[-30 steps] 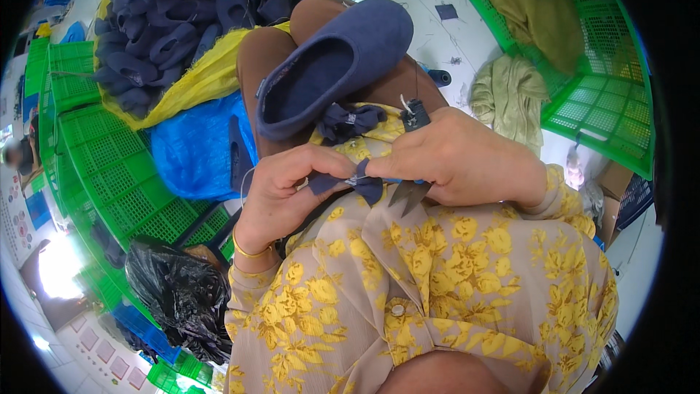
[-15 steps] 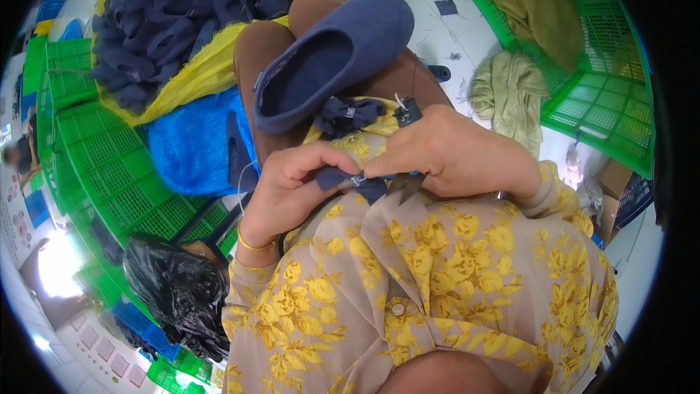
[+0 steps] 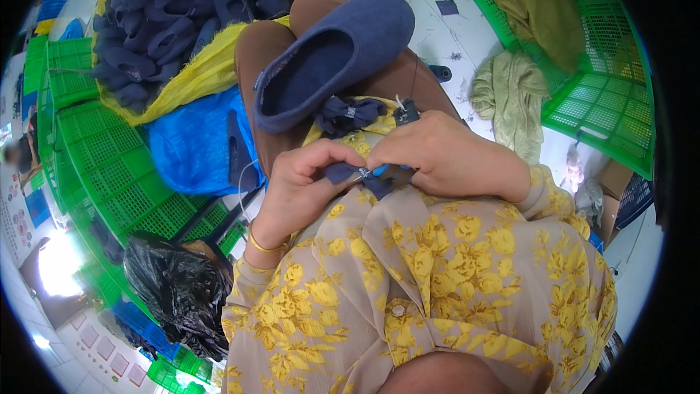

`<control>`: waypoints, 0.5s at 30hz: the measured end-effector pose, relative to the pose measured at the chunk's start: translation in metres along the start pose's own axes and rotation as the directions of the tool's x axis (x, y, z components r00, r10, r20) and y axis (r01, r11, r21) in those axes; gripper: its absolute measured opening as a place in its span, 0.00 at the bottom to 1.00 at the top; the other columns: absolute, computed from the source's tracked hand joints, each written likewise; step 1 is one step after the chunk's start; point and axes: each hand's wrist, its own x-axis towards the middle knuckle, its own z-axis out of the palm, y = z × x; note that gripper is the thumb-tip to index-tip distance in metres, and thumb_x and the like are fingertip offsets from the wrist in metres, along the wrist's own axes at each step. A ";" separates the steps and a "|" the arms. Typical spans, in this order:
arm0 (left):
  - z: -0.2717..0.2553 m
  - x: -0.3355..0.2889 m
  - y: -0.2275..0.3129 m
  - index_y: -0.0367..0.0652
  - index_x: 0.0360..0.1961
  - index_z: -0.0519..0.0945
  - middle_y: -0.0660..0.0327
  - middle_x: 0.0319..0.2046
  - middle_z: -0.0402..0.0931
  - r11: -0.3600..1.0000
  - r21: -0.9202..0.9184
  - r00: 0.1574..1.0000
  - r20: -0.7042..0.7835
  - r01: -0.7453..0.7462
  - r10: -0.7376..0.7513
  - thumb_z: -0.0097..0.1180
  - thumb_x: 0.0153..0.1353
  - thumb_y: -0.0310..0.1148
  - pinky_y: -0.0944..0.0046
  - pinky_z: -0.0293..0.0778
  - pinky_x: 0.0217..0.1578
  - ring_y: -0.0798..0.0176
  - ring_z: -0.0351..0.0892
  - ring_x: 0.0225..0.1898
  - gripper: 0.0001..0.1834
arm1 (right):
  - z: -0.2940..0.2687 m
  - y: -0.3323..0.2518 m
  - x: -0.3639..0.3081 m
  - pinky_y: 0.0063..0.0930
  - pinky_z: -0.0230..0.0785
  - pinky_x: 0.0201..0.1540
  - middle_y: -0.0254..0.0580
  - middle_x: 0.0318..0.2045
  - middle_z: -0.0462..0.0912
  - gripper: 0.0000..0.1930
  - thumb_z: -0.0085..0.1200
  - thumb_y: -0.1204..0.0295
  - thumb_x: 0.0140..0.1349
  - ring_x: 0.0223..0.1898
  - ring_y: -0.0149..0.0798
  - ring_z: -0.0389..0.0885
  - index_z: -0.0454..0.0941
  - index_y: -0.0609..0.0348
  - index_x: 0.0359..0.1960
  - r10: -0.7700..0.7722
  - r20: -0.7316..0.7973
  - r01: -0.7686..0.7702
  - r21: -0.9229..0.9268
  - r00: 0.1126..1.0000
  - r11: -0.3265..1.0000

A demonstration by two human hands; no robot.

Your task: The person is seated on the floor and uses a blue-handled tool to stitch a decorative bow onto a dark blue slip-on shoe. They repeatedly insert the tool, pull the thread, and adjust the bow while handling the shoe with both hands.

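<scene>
- A slipper (image 3: pixel 332 58) lies across the knees (image 3: pixel 257 58), beyond 1 other bow (image 3: pixel 350 117); a spool (image 3: pixel 440 73) and pale cloth (image 3: pixel 509 91) are on the floor (image 3: pixel 430 33).
- The left hand (image 3: pixel 302 179) pinches the bow (image 3: pixel 377 185) between its fingers, in front of the shirt (image 3: pixel 467 277).
- The right hand (image 3: pixel 445 152) has curled fingers beside it; I cannot tell their grip.
- Unlike 1.0 s ago, blue shows between the 2 hands.
- The yellow sack (image 3: pixel 208 62) holds slippers (image 3: pixel 171 36); the right crate (image 3: pixel 598 113) holds olive cloth (image 3: pixel 529 7).
</scene>
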 end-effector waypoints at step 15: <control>0.007 0.001 -0.006 0.35 0.42 0.79 0.62 0.37 0.81 0.977 -0.210 0.998 -0.032 0.046 -0.054 0.60 0.61 0.20 0.74 0.76 0.38 0.73 0.80 0.36 0.09 | 0.008 0.006 -0.005 0.39 0.74 0.39 0.46 0.35 0.82 0.17 0.50 0.84 0.53 0.38 0.53 0.82 0.75 0.56 0.46 0.128 -0.020 -0.120 0.239 0.992 0.964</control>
